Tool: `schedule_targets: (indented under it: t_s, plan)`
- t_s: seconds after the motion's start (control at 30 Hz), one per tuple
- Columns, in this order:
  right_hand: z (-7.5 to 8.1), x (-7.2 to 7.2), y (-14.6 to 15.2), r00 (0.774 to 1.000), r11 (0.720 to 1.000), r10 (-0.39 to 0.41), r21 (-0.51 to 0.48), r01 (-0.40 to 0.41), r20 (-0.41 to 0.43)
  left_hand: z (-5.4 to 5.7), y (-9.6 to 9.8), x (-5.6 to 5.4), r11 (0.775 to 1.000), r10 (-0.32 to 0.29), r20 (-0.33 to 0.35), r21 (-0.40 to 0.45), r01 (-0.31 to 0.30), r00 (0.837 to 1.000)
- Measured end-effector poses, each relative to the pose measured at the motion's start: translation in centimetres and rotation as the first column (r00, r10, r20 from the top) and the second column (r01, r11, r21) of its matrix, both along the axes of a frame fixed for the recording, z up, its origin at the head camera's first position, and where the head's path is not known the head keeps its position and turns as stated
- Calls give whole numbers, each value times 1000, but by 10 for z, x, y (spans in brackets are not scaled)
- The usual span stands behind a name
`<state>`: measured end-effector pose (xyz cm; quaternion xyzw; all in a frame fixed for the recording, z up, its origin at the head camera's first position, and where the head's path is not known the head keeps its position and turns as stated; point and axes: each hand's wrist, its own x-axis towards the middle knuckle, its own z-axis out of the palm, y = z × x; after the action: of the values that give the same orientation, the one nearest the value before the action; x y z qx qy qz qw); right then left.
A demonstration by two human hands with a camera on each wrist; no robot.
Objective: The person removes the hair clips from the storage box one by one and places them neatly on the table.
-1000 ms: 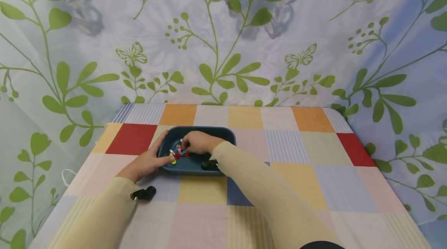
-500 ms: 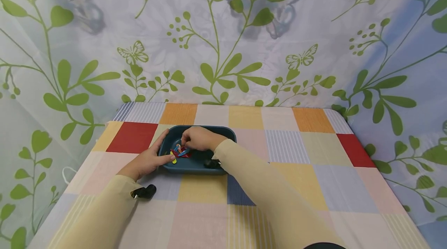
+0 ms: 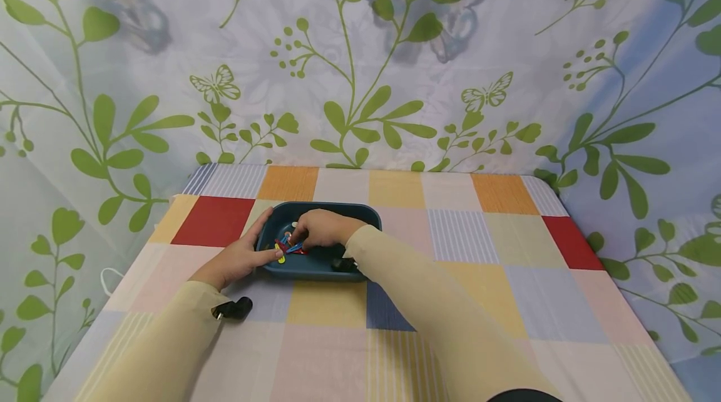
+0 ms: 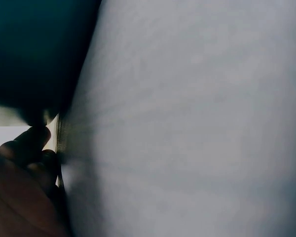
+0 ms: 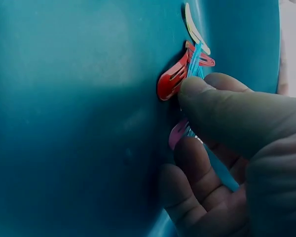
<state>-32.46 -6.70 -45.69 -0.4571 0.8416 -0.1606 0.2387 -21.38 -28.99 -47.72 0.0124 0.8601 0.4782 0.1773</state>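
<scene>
A dark teal tray point(image 3: 315, 275) stands on the table with a small pile of snap hair clips toward its left end. At the tray's left side, my left hand point(image 3: 239, 259) holds the wall, thumb over the front-left rim and fingers along the outside. My right hand point(image 3: 322, 228) is down inside the tray, fingers curled, thumb and fingertips pinching at a blue hair clip point(image 5: 195, 61). Close to the thumb lie a red hair clip point(image 5: 170, 81) and a pale yellow one point(image 5: 195, 29). Below the thumb shows a pink hair clip point(image 5: 177, 132). The fingers partly hide the pile.
A patchwork cloth point(image 3: 496, 302) covers the table. Behind it hangs a leaf-patterned curtain point(image 3: 360, 64). Black wrist cameras sit at both cuffs, the left camera point(image 3: 239, 308) over the cloth and the right camera point(image 3: 342, 264) over the tray.
My right hand lifted slightly toward the tray's back, then came down again onto the clips, which shifted a little. My left hand and the tray have stayed in place.
</scene>
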Motion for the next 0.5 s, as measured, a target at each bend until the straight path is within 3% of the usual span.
schedule_targets:
  t_s: [0.5]
  plan:
    - [-2,1,-1,995,997,60,45,-56,-81,-1,1,1,1000,10,-1,-4,-10,1000]
